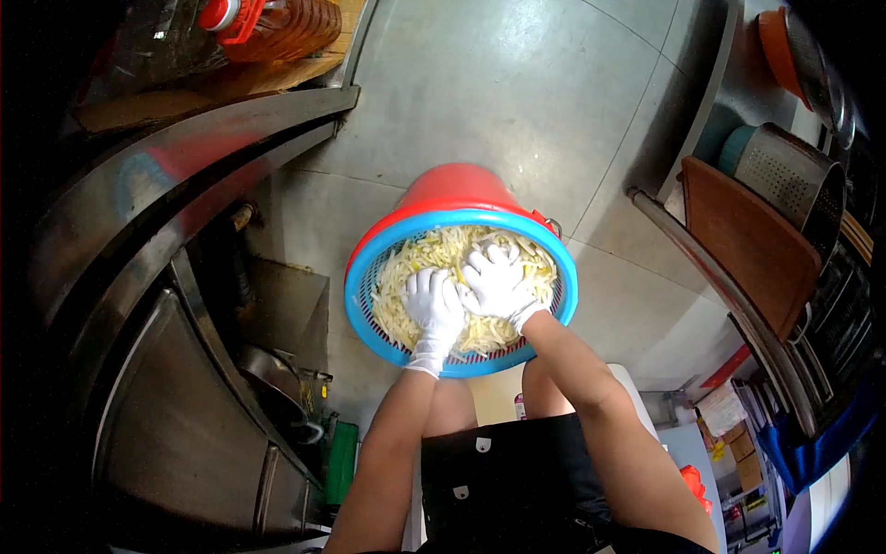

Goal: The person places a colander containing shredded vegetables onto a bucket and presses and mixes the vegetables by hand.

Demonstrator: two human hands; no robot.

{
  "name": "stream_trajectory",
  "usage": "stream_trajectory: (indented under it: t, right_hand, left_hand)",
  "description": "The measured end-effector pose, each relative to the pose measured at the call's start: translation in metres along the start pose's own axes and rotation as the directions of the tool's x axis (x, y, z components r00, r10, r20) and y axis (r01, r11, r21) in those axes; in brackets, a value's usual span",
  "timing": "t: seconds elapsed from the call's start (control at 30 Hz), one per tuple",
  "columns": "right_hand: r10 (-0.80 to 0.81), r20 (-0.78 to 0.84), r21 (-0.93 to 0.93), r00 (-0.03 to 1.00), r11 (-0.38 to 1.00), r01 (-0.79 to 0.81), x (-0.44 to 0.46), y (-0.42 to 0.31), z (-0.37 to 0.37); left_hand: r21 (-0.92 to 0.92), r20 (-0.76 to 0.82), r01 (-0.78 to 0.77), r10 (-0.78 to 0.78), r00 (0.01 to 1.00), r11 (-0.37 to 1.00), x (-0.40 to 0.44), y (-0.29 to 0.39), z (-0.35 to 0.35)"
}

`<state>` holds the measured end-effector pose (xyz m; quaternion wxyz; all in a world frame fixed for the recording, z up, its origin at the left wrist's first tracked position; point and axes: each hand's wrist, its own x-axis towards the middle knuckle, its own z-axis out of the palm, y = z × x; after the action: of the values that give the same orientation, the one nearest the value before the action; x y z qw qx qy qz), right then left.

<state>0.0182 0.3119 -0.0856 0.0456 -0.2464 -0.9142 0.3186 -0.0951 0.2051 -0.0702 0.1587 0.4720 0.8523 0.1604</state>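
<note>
A blue-rimmed basket [358, 319] sits in the top of a red bucket [459, 185]. Pale yellow-white shredded strips [434, 247] fill the basket. My left hand [434, 303], in a white glove, presses palm down on the strips left of the middle, its fingers spread a little. Just to its right lies my right hand [496, 283], also gloved in white, with its fingers apart on the strips. The two hands are side by side, their thumbs close together. Nothing shows in the grip of either hand.
Metal counter edges [231, 115] run along the left, with a red-capped bottle [286, 28] at the upper left. A rack at the right holds a brown board [752, 245] and a perforated metal container [789, 175]. Grey tiled floor [517, 83] lies beyond the bucket.
</note>
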Motion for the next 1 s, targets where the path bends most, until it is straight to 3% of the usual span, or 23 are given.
stream_trajectory:
  t: [0.63,1.0]
  right_hand:
    - [0.030,0.021,-0.014,0.999,0.999,-0.029,0.006,0.001,0.006]
    - [0.013,-0.070,-0.019,0.997,1.000,-0.014,0.009,0.002,0.011]
  left_hand:
    - [0.084,0.011,0.016,-0.017,1.000,0.996,0.003,-0.001,0.003]
    - [0.070,0.000,0.052,-0.052,0.999,0.996,0.003,-0.004,0.007]
